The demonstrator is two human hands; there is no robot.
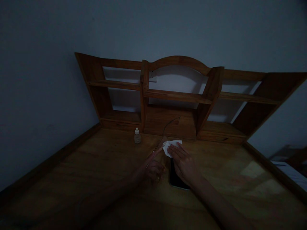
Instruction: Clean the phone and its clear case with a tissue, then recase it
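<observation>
My left hand [155, 168] has its fingers curled around what looks like a thin-framed pair of eyeglasses. One slender curved arm of the eyeglasses [170, 122] sticks up and away toward the shelf; the rest is dim and partly covered by my hands. My right hand [183, 163] presses a white cloth or tissue [167, 150] against the eyeglasses, close to my left fingertips. Beneath my right hand, a dark smartphone [177, 181] lies on the wooden table, partly hidden. A small dropper bottle with a white cap [137, 138] stands upright beyond my left hand.
A wooden shelf unit [177, 95] with open compartments rises at the back of the table [100, 159]. Raised wooden edges [51, 158] run along both sides. A wall socket [153, 78] shows behind the shelf. The room is dark.
</observation>
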